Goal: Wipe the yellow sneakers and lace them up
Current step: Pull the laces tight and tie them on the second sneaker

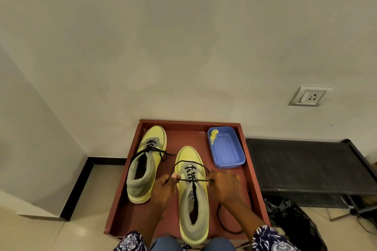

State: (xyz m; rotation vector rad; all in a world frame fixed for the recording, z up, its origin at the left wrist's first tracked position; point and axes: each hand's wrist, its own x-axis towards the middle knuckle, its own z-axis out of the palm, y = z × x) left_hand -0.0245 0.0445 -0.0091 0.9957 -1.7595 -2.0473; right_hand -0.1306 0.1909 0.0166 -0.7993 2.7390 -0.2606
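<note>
Two yellow sneakers with grey collars stand on a red-brown tray point(253, 171). The left sneaker point(145, 161) is laced, its black lace ends tied and hanging loose at the sides. The right sneaker point(192, 195) sits in front of me with its toe pointing away. My left hand point(166, 184) and my right hand point(221, 184) each pinch one end of its black lace point(191, 178), pulled taut sideways across the tongue, with loops arching toward the toe.
A blue plastic tub point(227, 149) holding a yellow cloth point(213, 134) sits at the tray's far right corner. A black cord point(221, 220) lies on the tray near my right forearm. A dark bench point(306, 165) and a black bag point(293, 222) are to the right.
</note>
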